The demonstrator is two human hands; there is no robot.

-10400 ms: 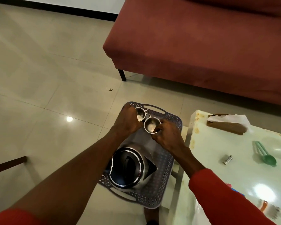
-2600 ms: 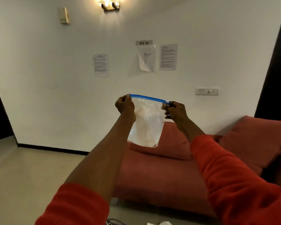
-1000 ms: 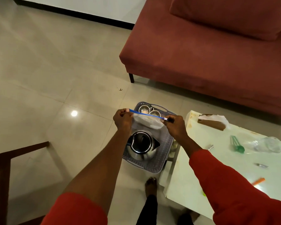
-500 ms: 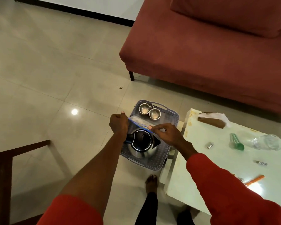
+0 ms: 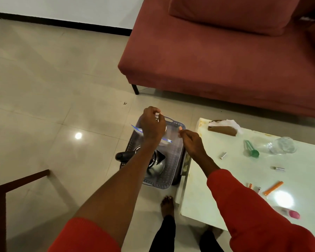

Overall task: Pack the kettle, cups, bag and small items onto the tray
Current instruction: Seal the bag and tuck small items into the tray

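With my left hand [image 5: 152, 127] curled over a cup and my right hand [image 5: 189, 140] loosely curled, seemingly holding nothing, the limp bag [image 5: 165, 140] could snag and tip both cups off the tray [image 5: 175, 160].

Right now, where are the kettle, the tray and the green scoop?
kettle [image 5: 157, 165]: head view, shiny steel body.
tray [image 5: 174, 171]: head view, perforated right wall.
green scoop [image 5: 252, 150]: head view, middle of the scoop.

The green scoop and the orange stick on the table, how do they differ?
The green scoop is green with a round bowl at its near end and lies farther back; the orange stick is orange, slim, plain and lies nearer. Both lie flat on the white table.
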